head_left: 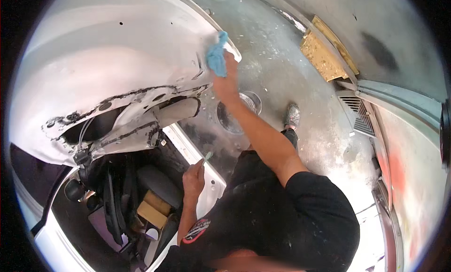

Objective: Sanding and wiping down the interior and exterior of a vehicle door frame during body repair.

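Apparently mid-wipe, by my eye: right hand (pixel 226 79) grips blue cloth (pixel 216 58) at edge of white panel (pixel 112 60), twelve o'clock; left hand (pixel 193 179), seven o'clock, pinches small pale-green piece (pixel 208 155). Next stroke likely calls for flat, steady pressure.

Light-blue crumpled cloth (pixel 216 59), soft, matt | large white curved vehicle panel (pixel 127 51), metal by its look from here, smooth, faintly glossy | ragged black streaks (pixel 141 91) on it, rough | grey floor (pixel 270 60), scuffed, concrete-like | black short-sleeved shirt (pixel 282 215), matt fabric | tan board (pixel 322 56), rough, wood-like
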